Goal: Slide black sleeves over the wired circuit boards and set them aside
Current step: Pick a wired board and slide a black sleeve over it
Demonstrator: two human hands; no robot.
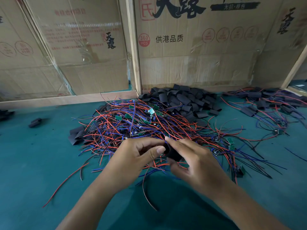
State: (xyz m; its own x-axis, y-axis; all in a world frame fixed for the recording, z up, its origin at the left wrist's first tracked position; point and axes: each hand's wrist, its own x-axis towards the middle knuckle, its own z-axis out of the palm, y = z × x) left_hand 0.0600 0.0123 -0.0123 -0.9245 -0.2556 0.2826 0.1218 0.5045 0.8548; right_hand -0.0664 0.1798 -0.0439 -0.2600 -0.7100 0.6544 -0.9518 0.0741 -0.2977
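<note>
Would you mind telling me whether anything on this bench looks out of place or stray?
Mostly orderly, but one black sleeve lies alone on the green mat at far left, well apart from the sleeve pile by the cardboard. A few more sleeves sit half-buried under the left edge of the wire tangle.

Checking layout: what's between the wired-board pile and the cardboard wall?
Head view: a heap of black sleeves lies between the wire pile and the cardboard.
</note>
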